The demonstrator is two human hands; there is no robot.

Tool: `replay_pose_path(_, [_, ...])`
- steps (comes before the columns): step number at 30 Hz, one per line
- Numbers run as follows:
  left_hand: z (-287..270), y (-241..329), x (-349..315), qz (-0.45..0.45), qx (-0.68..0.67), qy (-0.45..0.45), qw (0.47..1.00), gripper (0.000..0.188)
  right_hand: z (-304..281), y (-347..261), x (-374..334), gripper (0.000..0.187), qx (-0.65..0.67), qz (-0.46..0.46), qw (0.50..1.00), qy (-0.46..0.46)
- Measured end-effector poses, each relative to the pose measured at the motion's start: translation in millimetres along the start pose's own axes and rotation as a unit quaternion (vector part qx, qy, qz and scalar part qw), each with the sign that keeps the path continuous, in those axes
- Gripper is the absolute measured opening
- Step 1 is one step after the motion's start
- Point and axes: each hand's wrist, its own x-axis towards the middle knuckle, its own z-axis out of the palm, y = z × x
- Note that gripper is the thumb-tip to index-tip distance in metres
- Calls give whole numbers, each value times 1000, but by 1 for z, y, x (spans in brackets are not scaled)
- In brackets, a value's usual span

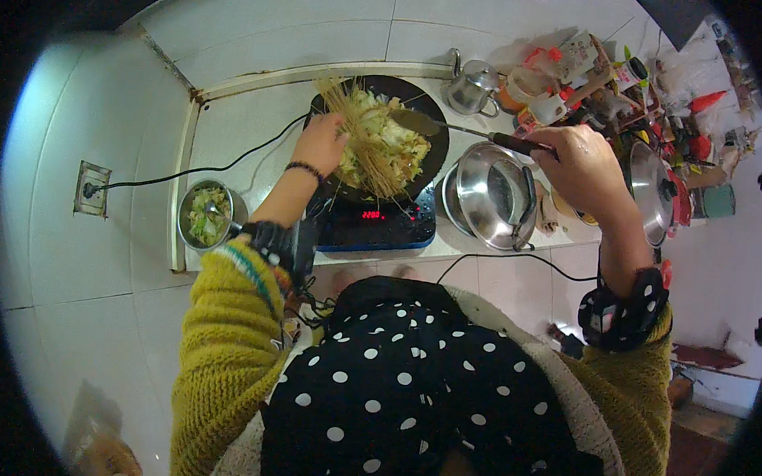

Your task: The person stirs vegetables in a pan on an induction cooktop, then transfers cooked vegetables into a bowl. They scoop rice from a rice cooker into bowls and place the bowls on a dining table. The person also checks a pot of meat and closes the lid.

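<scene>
A dark wok (436, 155) sits on a black induction cooker (373, 229) with a lit red display. Chopped cabbage (402, 144) fills the wok. Across its left part lies a loose bundle of long dry noodles (369, 157), sticking out past the far rim. My left hand (321, 143) is at the wok's left rim, its fingers closed around the noodles' near side; the fingertips are partly hidden. In my right hand (581, 166) is the black handle of a spatula (416, 122), whose blade hangs over the right side of the wok.
Right of the cooker stand a metal pot with a lid (493, 196) and, farther back, a metal kettle (474, 87). Jars and bottles (544, 109) crowd the right counter. At left, a small pot (184, 217) holds chopped greens, near a black power cord (205, 176).
</scene>
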Motion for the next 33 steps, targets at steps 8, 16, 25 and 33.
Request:
replay_pose_path(8, [69, 11, 91, -53, 201, -161, 965, 32, 46, 17, -22, 22, 63, 110, 991, 37])
replay_pose_path(16, [40, 18, 94, 53, 236, -115, 964, 25, 70, 36, -33, 21, 165, 163, 973, 23])
replay_pose_path(25, [-33, 28, -37, -58, 156, -116, 979, 40, 78, 23, 37, 19, 45, 71, 996, -18])
replay_pose_path(33, [-44, 10, -163, -202, 71, -249, 944, 52, 130, 93, 95, 31, 221, 97, 952, -190])
